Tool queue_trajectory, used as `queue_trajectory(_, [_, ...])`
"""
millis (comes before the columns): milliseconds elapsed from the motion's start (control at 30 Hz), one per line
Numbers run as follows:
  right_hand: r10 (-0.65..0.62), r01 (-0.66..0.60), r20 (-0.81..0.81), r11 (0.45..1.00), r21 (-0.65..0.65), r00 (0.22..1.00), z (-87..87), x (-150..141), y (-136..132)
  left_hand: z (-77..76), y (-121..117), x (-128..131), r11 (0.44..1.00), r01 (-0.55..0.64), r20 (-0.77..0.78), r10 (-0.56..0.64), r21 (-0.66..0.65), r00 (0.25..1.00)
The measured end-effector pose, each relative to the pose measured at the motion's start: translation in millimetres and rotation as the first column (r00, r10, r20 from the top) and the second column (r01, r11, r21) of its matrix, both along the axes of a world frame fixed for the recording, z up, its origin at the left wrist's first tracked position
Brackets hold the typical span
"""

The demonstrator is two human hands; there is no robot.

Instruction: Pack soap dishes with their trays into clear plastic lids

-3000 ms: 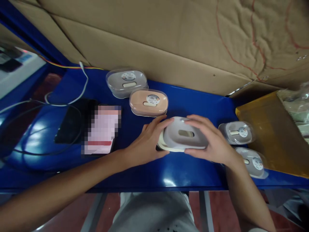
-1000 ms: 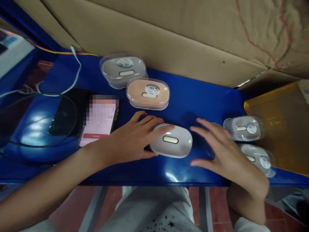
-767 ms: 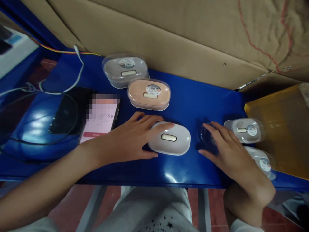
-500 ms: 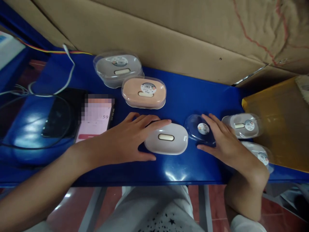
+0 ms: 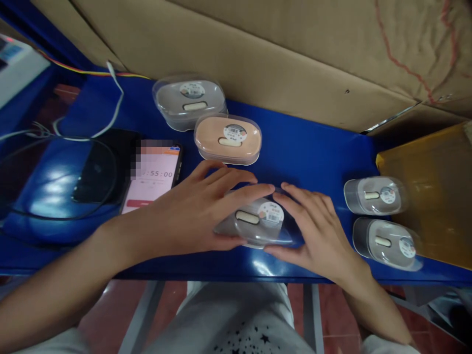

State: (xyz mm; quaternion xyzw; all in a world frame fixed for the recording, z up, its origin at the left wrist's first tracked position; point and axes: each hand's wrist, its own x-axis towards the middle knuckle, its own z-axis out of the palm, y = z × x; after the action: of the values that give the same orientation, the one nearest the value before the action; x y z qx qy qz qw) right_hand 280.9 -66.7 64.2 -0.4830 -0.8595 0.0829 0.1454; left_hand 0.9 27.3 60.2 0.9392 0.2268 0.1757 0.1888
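Note:
A grey oval case (image 5: 248,227) lies on the blue table (image 5: 306,152) near its front edge. A clear plastic lid with a round sticker (image 5: 271,214) now sits over it. My left hand (image 5: 199,211) grips the case's left end, fingers curved over the top. My right hand (image 5: 313,231) holds the lid's right side, fingers pressed on it. Both hands meet over the case.
A peach lidded case (image 5: 227,139) and a grey lidded one (image 5: 190,101) lie behind. Two more lidded grey cases (image 5: 376,195) (image 5: 387,243) lie at the right beside a yellow box (image 5: 431,196). A lit phone (image 5: 153,177), a dark phone and cables lie left. Cardboard (image 5: 258,59) rises behind.
My right hand picked up the clear lid from the table at the right and brought it left over the grey case. My left hand stayed on the case.

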Motion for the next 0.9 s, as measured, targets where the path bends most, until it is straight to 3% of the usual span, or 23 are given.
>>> queue_trajectory(367, [0.143, -0.144, 0.121, 0.99, 0.0, 0.982, -10.9, -15.8, -5.8, 2.2, 1.6, -21.1, 0.984, -0.026, -0.153, 0.0, -0.174, 0.988])
queue_trajectory(500, [0.15, -0.149, 0.127, 0.989, -0.021, 0.981, -14.0, -13.5, -3.3, -0.3, -2.9, -18.4, 0.991, -0.035, -0.199, 0.009, -0.13, 0.98])
queue_trajectory(900, [0.039, -0.041, 0.125, 0.999, 0.012, 0.991, -29.1, 0.8, 14.5, -21.4, 9.4, -9.4, 0.999, -0.038, -0.149, 0.041, 0.022, 0.988])
